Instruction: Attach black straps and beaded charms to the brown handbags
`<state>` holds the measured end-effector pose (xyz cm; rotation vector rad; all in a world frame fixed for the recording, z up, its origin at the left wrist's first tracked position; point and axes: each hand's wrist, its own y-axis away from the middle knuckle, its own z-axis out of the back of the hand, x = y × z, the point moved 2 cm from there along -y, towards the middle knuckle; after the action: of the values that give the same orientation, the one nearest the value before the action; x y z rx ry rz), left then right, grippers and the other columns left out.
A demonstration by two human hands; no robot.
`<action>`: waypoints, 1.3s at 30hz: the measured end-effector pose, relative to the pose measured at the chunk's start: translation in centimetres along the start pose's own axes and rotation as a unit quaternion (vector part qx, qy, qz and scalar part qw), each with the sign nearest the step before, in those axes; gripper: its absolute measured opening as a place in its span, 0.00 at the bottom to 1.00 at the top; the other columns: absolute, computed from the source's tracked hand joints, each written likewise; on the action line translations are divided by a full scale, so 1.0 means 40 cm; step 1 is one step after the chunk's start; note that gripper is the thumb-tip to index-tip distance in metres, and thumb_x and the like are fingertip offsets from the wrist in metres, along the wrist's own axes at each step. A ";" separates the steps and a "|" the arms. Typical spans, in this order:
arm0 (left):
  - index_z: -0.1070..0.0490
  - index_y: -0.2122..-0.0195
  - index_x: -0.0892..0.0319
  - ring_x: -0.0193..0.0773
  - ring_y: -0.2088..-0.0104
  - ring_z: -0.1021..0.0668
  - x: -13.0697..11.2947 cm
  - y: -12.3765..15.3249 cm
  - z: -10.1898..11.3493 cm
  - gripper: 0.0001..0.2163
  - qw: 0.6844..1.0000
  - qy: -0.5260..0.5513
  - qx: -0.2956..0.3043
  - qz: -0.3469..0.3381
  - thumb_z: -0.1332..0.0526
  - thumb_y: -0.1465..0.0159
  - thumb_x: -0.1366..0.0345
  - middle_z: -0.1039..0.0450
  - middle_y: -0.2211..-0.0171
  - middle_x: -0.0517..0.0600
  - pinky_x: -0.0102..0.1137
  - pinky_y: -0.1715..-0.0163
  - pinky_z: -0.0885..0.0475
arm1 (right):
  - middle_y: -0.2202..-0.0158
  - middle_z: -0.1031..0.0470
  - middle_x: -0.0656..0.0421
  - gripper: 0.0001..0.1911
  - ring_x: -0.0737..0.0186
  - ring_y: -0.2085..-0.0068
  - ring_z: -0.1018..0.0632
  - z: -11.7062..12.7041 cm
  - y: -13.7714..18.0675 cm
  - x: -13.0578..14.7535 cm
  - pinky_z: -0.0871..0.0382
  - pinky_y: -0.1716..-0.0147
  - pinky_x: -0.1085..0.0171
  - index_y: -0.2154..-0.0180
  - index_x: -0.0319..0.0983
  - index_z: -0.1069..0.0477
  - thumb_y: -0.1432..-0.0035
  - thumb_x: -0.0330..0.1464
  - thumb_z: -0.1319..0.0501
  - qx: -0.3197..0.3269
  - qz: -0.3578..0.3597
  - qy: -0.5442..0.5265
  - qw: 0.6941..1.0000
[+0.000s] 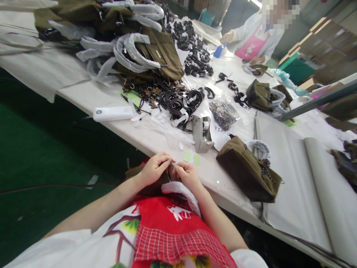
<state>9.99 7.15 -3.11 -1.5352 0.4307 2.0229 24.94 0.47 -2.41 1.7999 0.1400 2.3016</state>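
An olive handbag (134,172) is on my lap at the table edge, mostly hidden by my hands and forearms. Its handle (178,187), wrapped in white, loops up below my fingers. My left hand (155,167) is closed in a pinch near the top of the bag, on a small shiny piece too small to name. Facing it, my right hand (189,174) pinches at the same spot, its fingertips almost touching the left ones. What lies between the right fingers is hidden.
A finished-looking olive bag (248,169) lies on the table (234,197) to the right. Ahead are a metal tape dispenser (202,136), coiled black straps (174,102) and a white box-like device (113,113). Piled bags (164,52) stand left; a co-worker (255,41) is across.
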 end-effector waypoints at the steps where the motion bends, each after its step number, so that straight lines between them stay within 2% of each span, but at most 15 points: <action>1: 0.22 0.63 0.59 0.38 0.62 0.24 0.001 -0.001 0.001 0.12 1.000 0.003 0.001 -0.002 0.46 0.34 0.64 0.26 0.65 0.51 0.32 0.59 0.27 | 0.85 0.33 0.64 0.14 0.68 0.80 0.34 0.002 -0.002 0.001 0.41 0.78 0.69 0.82 0.39 0.30 0.47 0.32 0.46 -0.015 -0.004 -0.001 1.000; 5: 0.22 0.64 0.59 0.38 0.64 0.24 0.004 -0.003 0.008 0.11 1.000 0.012 -0.001 -0.008 0.45 0.34 0.64 0.26 0.66 0.51 0.32 0.60 0.27 | 0.85 0.35 0.65 0.13 0.68 0.80 0.35 0.008 -0.008 0.005 0.42 0.79 0.69 0.81 0.39 0.29 0.48 0.33 0.45 -0.043 -0.030 0.000 0.999; 12: 0.22 0.64 0.59 0.37 0.65 0.24 0.015 -0.001 0.027 0.11 1.000 0.020 0.000 -0.010 0.44 0.34 0.64 0.26 0.66 0.51 0.31 0.62 0.27 | 0.85 0.36 0.65 0.14 0.69 0.81 0.37 -0.025 -0.017 0.004 0.43 0.79 0.70 0.81 0.39 0.31 0.47 0.34 0.46 -0.014 -0.032 -0.021 0.999; 17: 0.22 0.66 0.59 0.39 0.62 0.23 0.024 0.005 0.032 0.09 1.000 0.015 -0.015 -0.014 0.41 0.35 0.64 0.25 0.65 0.51 0.32 0.58 0.28 | 0.84 0.34 0.64 0.14 0.69 0.80 0.35 -0.045 -0.025 0.003 0.41 0.78 0.69 0.80 0.39 0.33 0.45 0.34 0.46 -0.005 -0.034 -0.024 0.999; 19: 0.22 0.68 0.59 0.39 0.62 0.23 0.027 0.008 0.035 0.08 0.999 0.009 -0.039 -0.001 0.40 0.36 0.63 0.25 0.64 0.51 0.32 0.58 0.28 | 0.82 0.32 0.64 0.14 0.68 0.79 0.33 -0.045 -0.026 0.011 0.40 0.76 0.69 0.79 0.39 0.32 0.43 0.33 0.47 0.015 -0.024 -0.001 1.000; 21: 0.23 0.71 0.58 0.39 0.62 0.23 0.028 0.011 0.038 0.09 0.998 -0.005 -0.062 0.008 0.39 0.36 0.62 0.25 0.64 0.51 0.32 0.58 0.29 | 0.81 0.30 0.63 0.16 0.67 0.78 0.31 -0.039 -0.022 0.025 0.40 0.75 0.69 0.77 0.39 0.30 0.39 0.35 0.47 0.025 -0.012 0.078 0.997; 23: 0.24 0.72 0.58 0.38 0.63 0.23 0.025 0.012 0.042 0.10 0.996 -0.027 -0.080 0.005 0.39 0.36 0.62 0.25 0.66 0.50 0.32 0.59 0.29 | 0.79 0.27 0.62 0.18 0.66 0.76 0.30 -0.030 -0.013 0.047 0.42 0.74 0.67 0.75 0.40 0.26 0.36 0.37 0.45 0.015 0.008 0.218 0.976; 26: 0.27 0.74 0.58 0.39 0.64 0.24 0.018 0.009 0.052 0.10 0.993 -0.054 -0.100 -0.010 0.40 0.35 0.63 0.26 0.69 0.49 0.32 0.60 0.30 | 0.76 0.23 0.60 0.18 0.63 0.71 0.28 -0.018 0.008 0.088 0.42 0.70 0.65 0.75 0.41 0.23 0.35 0.41 0.41 -0.012 0.052 0.413 0.909; 29: 0.28 0.73 0.58 0.39 0.65 0.24 0.014 0.001 0.067 0.11 0.991 -0.060 -0.118 -0.017 0.41 0.35 0.62 0.26 0.69 0.50 0.32 0.60 0.30 | 0.75 0.22 0.59 0.16 0.58 0.61 0.25 -0.015 0.025 0.121 0.40 0.55 0.62 0.75 0.42 0.23 0.36 0.39 0.38 -0.034 0.107 0.482 0.869; 31: 0.28 0.72 0.58 0.39 0.65 0.24 0.014 -0.003 0.079 0.11 0.989 -0.063 -0.133 -0.022 0.41 0.34 0.61 0.26 0.69 0.50 0.32 0.61 0.30 | 0.73 0.21 0.58 0.16 0.56 0.55 0.26 -0.015 0.031 0.135 0.45 0.46 0.58 0.74 0.42 0.23 0.35 0.38 0.39 -0.046 0.135 0.495 0.857; 32: 0.28 0.72 0.58 0.39 0.65 0.24 0.014 -0.005 0.086 0.11 0.987 -0.066 -0.142 -0.025 0.41 0.34 0.61 0.26 0.69 0.50 0.32 0.61 0.30 | 0.72 0.21 0.58 0.16 0.56 0.54 0.26 -0.014 0.032 0.139 0.46 0.45 0.57 0.74 0.42 0.23 0.34 0.38 0.39 -0.051 0.138 0.502 0.852; 34: 0.28 0.72 0.58 0.39 0.65 0.24 0.014 -0.006 0.100 0.11 0.984 -0.071 -0.162 -0.031 0.41 0.34 0.61 0.26 0.69 0.50 0.32 0.61 0.30 | 0.69 0.20 0.57 0.16 0.56 0.56 0.26 -0.013 0.031 0.143 0.43 0.49 0.57 0.72 0.42 0.23 0.33 0.37 0.40 -0.053 0.122 0.519 0.845; 36: 0.29 0.73 0.58 0.39 0.65 0.24 0.013 -0.006 0.112 0.11 0.981 -0.075 -0.176 -0.031 0.41 0.34 0.61 0.26 0.69 0.50 0.32 0.61 0.30 | 0.64 0.20 0.57 0.13 0.58 0.62 0.25 -0.010 0.027 0.142 0.40 0.59 0.60 0.69 0.42 0.22 0.33 0.36 0.40 -0.042 0.093 0.531 0.841; 39: 0.29 0.73 0.58 0.39 0.66 0.24 0.010 -0.006 0.125 0.11 0.980 -0.077 -0.180 -0.029 0.41 0.34 0.60 0.26 0.69 0.49 0.32 0.62 0.31 | 0.60 0.20 0.58 0.10 0.61 0.67 0.24 -0.006 0.019 0.134 0.42 0.68 0.61 0.65 0.43 0.21 0.33 0.34 0.40 -0.018 0.068 0.525 0.848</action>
<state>6.20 10.22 -2.02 -1.5546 -0.0460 2.2424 23.41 0.95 2.78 0.3380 0.1286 3.0712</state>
